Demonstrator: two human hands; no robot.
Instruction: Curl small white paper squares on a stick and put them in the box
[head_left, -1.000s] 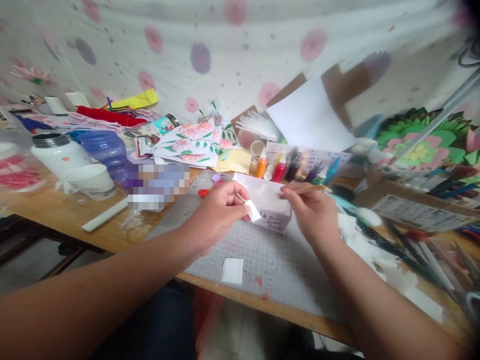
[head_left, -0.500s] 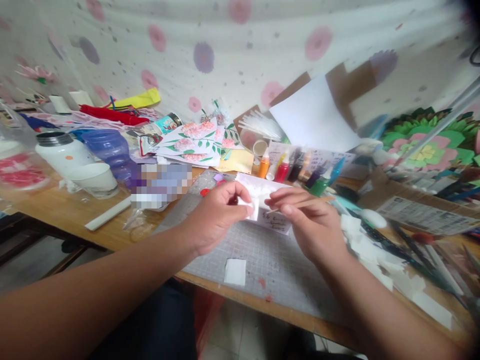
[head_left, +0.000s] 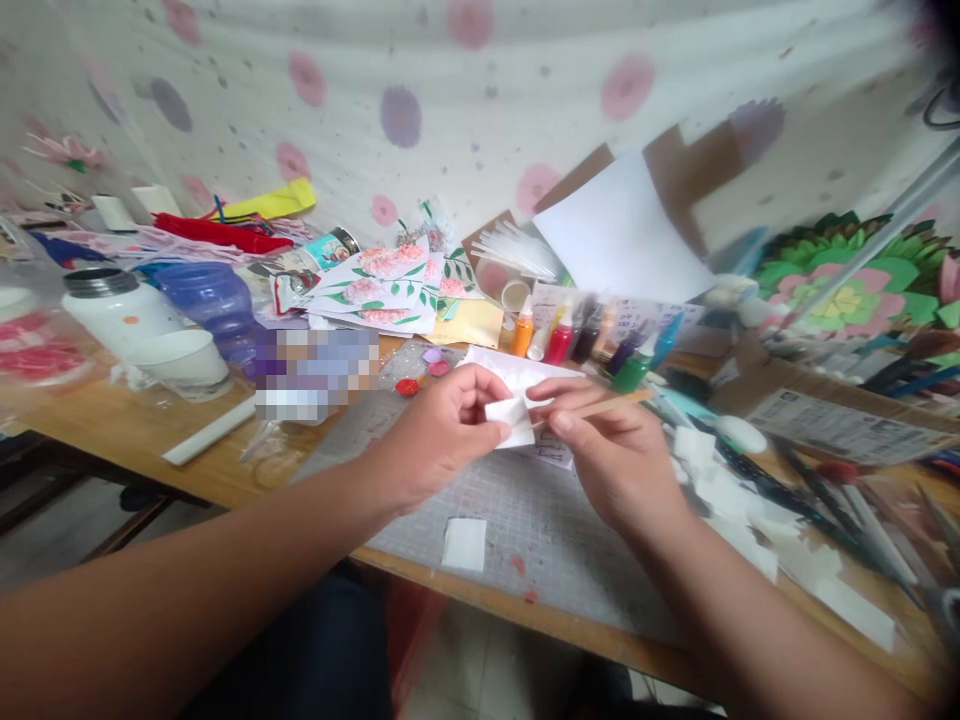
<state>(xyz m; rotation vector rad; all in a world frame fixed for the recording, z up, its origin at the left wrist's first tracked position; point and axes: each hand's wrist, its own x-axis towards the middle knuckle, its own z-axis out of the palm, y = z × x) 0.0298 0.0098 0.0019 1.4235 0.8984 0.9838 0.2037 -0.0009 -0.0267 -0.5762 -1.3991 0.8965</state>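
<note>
While the left hand (head_left: pixel 439 440) is pinching a small white paper piece (head_left: pixel 510 418) between thumb and fingertips, just above the grey cutting mat (head_left: pixel 540 520), the right hand (head_left: pixel 615 455) is closing around a thin wooden stick (head_left: pixel 600 405). The paper piece is sitting between the two hands, at the left hand's fingertips and directly to the left of the right hand's thumb. The stick's long axis is running almost level across the view, its near tip pointing left and meeting the paper's right edge, its far end sticking out to the right beyond the knuckles. The left hand is the one carrying the paper; the right is touching it only through the stick. A white square (head_left: pixel 464 543) is lying on the mat nearer the person, and a row of paint bottles (head_left: pixel 559 343) is standing on the desk (head_left: pixel 150 430) behind the hands.
</note>
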